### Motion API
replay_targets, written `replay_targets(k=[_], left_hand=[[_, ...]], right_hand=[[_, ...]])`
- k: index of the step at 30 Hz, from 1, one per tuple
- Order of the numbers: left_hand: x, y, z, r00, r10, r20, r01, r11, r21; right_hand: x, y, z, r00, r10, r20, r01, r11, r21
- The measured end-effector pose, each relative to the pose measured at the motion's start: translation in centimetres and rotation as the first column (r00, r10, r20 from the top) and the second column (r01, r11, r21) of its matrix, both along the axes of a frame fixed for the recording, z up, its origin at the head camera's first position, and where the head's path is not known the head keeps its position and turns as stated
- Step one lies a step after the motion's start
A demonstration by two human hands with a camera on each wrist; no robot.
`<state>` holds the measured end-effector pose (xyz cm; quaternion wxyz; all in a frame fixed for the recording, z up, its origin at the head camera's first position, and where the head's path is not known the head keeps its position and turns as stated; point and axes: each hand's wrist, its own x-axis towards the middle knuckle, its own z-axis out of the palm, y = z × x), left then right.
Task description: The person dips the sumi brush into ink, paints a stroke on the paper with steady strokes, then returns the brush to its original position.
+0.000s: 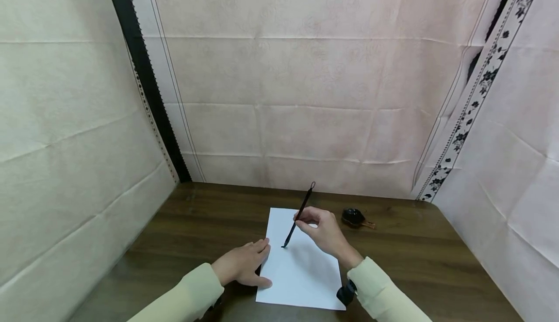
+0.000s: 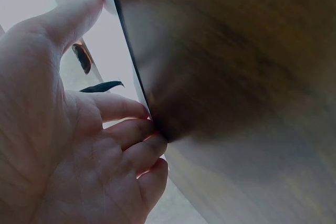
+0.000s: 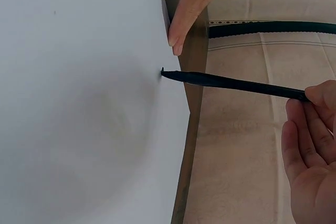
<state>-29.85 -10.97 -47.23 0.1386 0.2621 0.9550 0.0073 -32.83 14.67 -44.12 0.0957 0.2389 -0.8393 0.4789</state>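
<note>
My right hand (image 1: 325, 232) pinches a black ink brush (image 1: 291, 232), slanted, with a small loop at its top end. The brush's tip meets a white sheet of paper (image 1: 305, 278), beside a tiny dark mark. In the right wrist view the thumb and fingers hold the brush (image 3: 226, 81) well above its bristles. My left hand (image 1: 244, 263) rests at the sheet's left edge, thumb and fingertips on the paper. Seen from the left wrist, that hand (image 2: 63, 140) has its thumb spread and its fingers slightly bent, holding nothing.
A small glossy black object (image 1: 353, 216) with a brown stick-like piece lies right of the paper, on the brown wooden table (image 1: 406, 254). Pale cloth walls (image 1: 305, 127) stand behind the table and along both sides.
</note>
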Motion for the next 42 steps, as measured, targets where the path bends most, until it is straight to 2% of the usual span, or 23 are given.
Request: replay_targets(k=[10, 20, 42], left_hand=[[0.2, -0.1, -0.1, 1.0, -0.004, 0.007, 0.004, 1.0, -0.007], [0.1, 0.1, 0.2, 1.0, -0.013, -0.015, 0.012, 1.0, -0.009], [0.4, 0.1, 0.6, 1.0, -0.014, 0.001, 0.014, 1.0, 0.013]], right_hand=[[-0.4, 0.3, -0.1, 0.999, 0.019, -0.051, -0.017, 0.999, 0.036], [-0.6, 1.2, 0.5, 0.999, 0.016, -0.043, -0.013, 0.997, 0.07], [-0.3, 3.4, 1.4, 0.999, -0.029, -0.039, 0.033, 0.991, 0.129]])
